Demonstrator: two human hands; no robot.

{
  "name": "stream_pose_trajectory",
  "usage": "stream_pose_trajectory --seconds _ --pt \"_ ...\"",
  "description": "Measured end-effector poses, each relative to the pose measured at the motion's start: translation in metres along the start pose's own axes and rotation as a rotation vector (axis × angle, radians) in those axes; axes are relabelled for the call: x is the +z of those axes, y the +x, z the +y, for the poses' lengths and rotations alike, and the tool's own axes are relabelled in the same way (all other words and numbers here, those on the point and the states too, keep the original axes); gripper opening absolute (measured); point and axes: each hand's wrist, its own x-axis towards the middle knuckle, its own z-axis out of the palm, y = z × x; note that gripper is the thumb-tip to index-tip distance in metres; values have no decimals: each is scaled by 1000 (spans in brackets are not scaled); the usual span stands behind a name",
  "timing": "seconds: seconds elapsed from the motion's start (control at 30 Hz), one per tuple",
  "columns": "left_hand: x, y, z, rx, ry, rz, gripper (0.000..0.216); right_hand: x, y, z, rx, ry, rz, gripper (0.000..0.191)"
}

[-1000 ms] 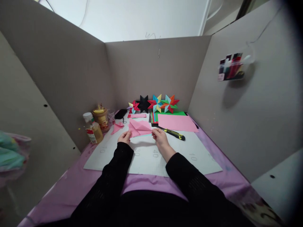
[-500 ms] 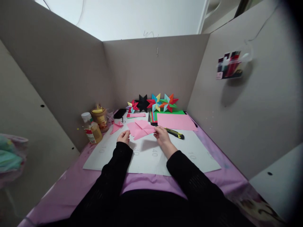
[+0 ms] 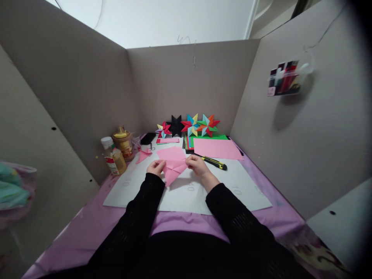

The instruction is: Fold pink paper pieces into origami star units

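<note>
Between my two hands is a creased pink paper sheet (image 3: 173,161), raised a little over the white mat (image 3: 232,186). My left hand (image 3: 156,167) pinches its left side, fingers closed. On the right edge of the sheet my right hand (image 3: 197,166) pinches too. A pointed flap of the paper hangs down toward me between the hands. Both arms are in black sleeves.
Several paper stars (image 3: 190,125) lean on the back wall above a stack of coloured sheets (image 3: 216,148). A yellow-black utility knife (image 3: 213,162) lies right of my hands. Two bottles (image 3: 114,156), a small folded pink piece (image 3: 143,155) and a black object (image 3: 147,138) sit left. Cardboard walls enclose the desk.
The pink paper has been turned and refolded: one second ago it was held flat and wide, now it stands as a diamond with a point toward me. Both hands drew slightly closer.
</note>
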Motion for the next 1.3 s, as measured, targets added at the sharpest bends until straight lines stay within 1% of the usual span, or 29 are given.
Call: stream_pose_trajectory --seconds 0.1,0.27,0.37,0.43,0.5,0.53,0.57,0.67,0.7,0.73,0.77,0.83,0.87,0.93,1.0,1.07,1.17,1.23,1.3 --pt "0 2 1 -36 -30 71 35 0 -1 -3 8 45 24 12" --pt "5 -2 6 -29 -47 104 30 4 -4 -5 69 114 44 13" --pt "4 -1 10 -55 -29 111 27 3 -1 -3 96 151 111 13" --pt "2 0 12 -66 0 152 25 1 1 -1 88 181 176 15" --pt "1 0 14 -80 -19 200 26 -1 3 -1 77 210 222 17" --pt "2 -1 15 -87 -51 187 29 -3 4 -1 72 222 229 17" --pt "4 -3 15 -102 -86 140 33 -3 4 -1 69 229 222 17" --pt "12 -12 13 -149 -123 -147 54 -4 3 -1 57 188 159 16" --pt "15 -15 12 -149 -96 -210 59 -3 2 -1 47 154 147 15" --pt "16 -17 10 -141 -58 -243 62 -2 1 -1 30 115 147 12" --pt "17 -19 9 -125 -17 -251 62 -1 0 -1 4 75 153 12" --pt "16 -18 8 -92 45 -227 57 4 -3 -1 -66 1 155 24" --pt "14 -16 7 -79 60 -202 53 6 -5 -1 -103 -34 132 32" --pt "10 -11 6 -57 56 -154 47 12 -9 0 -168 -119 26 40" --pt "6 -6 3 -41 26 -118 45 19 -11 5 -225 -220 -95 39" --pt "5 -3 0 -49 -13 -120 44 24 -13 11 -285 -326 -143 33" --pt "6 -4 -4 -82 -94 -182 42 27 -12 20 -330 -425 -134 32" --pt "9 -7 -4 -103 -147 -220 40 27 -11 23 -324 -411 -113 30" --pt "11 -11 -1 -120 -179 -224 42 25 -11 23 -288 -355 -96 26"
